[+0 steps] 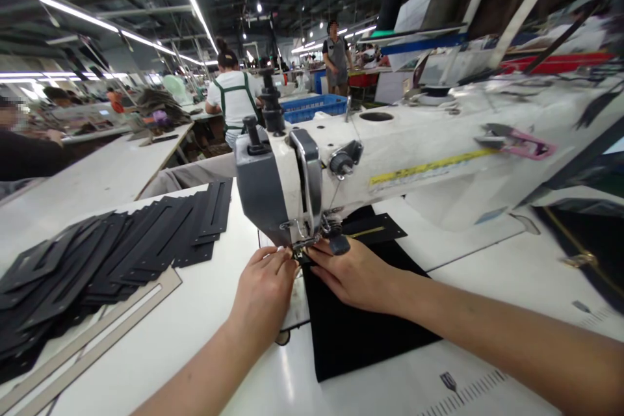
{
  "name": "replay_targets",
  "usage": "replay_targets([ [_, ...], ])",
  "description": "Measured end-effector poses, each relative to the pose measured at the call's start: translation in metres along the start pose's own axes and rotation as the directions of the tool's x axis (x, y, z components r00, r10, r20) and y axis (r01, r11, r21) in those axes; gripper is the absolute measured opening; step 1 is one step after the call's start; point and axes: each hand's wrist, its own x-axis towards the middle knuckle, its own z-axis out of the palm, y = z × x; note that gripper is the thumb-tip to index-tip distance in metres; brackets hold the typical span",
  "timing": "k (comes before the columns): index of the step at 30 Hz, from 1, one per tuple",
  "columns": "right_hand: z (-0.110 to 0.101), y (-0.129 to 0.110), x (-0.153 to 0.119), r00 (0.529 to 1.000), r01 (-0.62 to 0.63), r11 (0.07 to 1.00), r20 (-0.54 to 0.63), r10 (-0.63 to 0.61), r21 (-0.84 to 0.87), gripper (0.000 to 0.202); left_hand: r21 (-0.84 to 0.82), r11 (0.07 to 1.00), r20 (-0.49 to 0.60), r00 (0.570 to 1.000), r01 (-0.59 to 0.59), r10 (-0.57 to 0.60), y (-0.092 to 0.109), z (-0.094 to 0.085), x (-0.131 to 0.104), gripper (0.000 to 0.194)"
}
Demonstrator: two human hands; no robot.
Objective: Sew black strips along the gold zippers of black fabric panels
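A black fabric piece (363,341) lies flat under the head of the white sewing machine (400,143). My left hand (266,289) is at the fabric's left edge beside the presser foot, its fingers bunched together and closed on the edge. From the right, my right hand (361,276) rests over the fabric, fingers pressed together and gripping it close to the foot. The machine head partly hides the fingertips of both hands. Behind my right hand, a black slotted panel (390,227) shows a gold zipper line in its slot.
Many overlapping black slotted panels (117,253) are spread at left, beside a beige slotted template (127,312). A black piece with a gold zipper (580,260) lies at right. Beyond are a blue crate (316,104), a person in a white top (234,94) and another standing person (336,58).
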Motion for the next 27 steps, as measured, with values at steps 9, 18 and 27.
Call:
replay_targets([
  [9, -0.012, -0.003, -0.011, 0.979, -0.199, 0.960, -0.007, 0.202, -0.198, 0.034, -0.020, 0.999, 0.038, 0.998, 0.047, -0.047, -0.003, -0.006, 0.001, 0.020],
  [18, -0.028, -0.075, -0.105, 0.994, 0.099, 0.913, -0.002, -0.109, -0.396, 0.035, -0.209, 0.970, 0.243, 0.967, 0.124, -0.071, 0.031, -0.063, -0.030, 0.016],
  [27, -0.082, -0.067, -0.052, 0.857, -0.477, 0.652, 0.148, 0.493, 0.590, 0.032, -0.412, 0.817, 0.257, 0.912, 0.403, -0.321, 0.043, -0.070, -0.019, 0.020],
])
